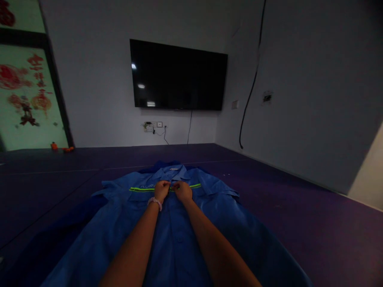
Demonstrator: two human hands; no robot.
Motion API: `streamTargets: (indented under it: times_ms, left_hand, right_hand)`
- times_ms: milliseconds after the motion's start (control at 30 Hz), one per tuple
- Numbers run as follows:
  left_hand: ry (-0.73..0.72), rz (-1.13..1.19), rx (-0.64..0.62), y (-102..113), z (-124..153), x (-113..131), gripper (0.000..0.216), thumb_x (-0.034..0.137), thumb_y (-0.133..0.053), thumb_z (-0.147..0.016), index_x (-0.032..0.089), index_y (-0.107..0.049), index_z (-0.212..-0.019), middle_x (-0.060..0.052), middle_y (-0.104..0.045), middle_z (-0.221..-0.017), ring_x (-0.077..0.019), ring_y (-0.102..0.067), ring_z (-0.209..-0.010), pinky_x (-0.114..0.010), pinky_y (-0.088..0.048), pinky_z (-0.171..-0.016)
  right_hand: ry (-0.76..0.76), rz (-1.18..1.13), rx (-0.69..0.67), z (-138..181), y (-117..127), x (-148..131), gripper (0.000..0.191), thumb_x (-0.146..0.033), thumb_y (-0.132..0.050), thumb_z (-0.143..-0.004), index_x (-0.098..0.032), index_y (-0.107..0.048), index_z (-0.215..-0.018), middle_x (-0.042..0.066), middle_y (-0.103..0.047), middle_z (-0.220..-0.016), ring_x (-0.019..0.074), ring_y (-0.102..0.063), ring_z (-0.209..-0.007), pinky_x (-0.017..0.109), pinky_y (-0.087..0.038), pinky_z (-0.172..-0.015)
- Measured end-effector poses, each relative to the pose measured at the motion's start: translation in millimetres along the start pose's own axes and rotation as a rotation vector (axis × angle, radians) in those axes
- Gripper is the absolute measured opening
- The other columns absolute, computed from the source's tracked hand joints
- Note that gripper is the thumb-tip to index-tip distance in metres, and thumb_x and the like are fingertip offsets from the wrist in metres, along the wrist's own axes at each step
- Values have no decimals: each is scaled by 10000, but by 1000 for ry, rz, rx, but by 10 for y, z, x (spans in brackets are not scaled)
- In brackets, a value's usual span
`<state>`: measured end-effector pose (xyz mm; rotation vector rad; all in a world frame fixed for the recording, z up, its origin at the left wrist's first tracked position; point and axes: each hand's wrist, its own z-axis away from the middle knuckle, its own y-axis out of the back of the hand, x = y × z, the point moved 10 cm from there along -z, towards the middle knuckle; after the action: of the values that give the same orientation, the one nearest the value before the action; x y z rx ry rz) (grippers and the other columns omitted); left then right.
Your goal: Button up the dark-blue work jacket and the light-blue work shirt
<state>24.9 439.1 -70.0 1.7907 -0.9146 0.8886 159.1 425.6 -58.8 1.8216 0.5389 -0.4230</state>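
A blue work shirt point(119, 217) with a bright green chest stripe lies spread out, front up, its collar pointing away from me. On the upper part of its front edge, at the stripe, my left hand point(162, 189) pinches the cloth. My right hand point(183, 190) grips the same edge just beside it, fingers closed. The two hands almost meet, and whatever button sits between the fingertips is too small to make out. A pink band circles my left wrist. Lower down the front, a button point(179, 240) shows faintly.
Darker blue cloth lies beneath the shirt on a purple floor or mat point(269, 187). A television point(179, 75) hangs on the far wall above some sockets point(155, 125). A black cable point(251, 89) dangles at the right. Small orange objects point(54, 146) lie by the decorated door point(30, 95).
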Motion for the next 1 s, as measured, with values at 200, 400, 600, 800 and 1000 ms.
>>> streamTargets:
  times_ms: [200, 400, 600, 800, 1000]
  left_hand:
    - [-7, -31, -4, -21, -10, 23, 210, 149, -496, -742, 128, -691, -817, -52, -693, -697, -126, -612, -598, -206, -437, -552]
    - [-35, -124, -38, -44, -4, 55, 192, 152, -511, -711, 141, -703, -708, -28, -685, -655, -145, -614, -658, -205, -412, -560]
    - [-35, -248, -42, -27, 16, 61, 192, 131, -525, -681, 119, -693, -589, -48, -645, -556, -153, -575, -597, -237, -354, -546]
    - [-43, -295, -35, -31, 14, 98, 184, 115, -523, -708, 126, -697, -650, -65, -678, -665, -143, -580, -639, -229, -350, -568]
    - [-35, -312, -26, -44, 7, 71, 170, 103, -530, -726, 124, -694, -689, -65, -682, -698, -136, -587, -658, -220, -366, -589]
  right_hand:
    - [-4, 35, -4, 15, -12, -17, 173, -237, -554, -789, -235, -669, -920, 37, -693, -919, 173, -623, -894, 215, -417, -711]
    - [10, 42, -4, 22, -17, -31, 197, -247, -520, -813, -222, -660, -948, 54, -685, -953, 179, -616, -919, 224, -421, -733]
    - [20, 33, -17, 9, -27, -30, 218, -173, -520, -785, -227, -675, -928, 42, -693, -940, 179, -618, -923, 219, -422, -732]
    - [23, 16, -5, 10, -27, -20, 207, -205, -544, -780, -242, -676, -934, 25, -697, -937, 169, -624, -903, 209, -424, -713]
    - [0, 13, 9, -10, -43, 20, 207, -189, -545, -770, -226, -666, -934, 33, -696, -920, 163, -628, -884, 209, -422, -686]
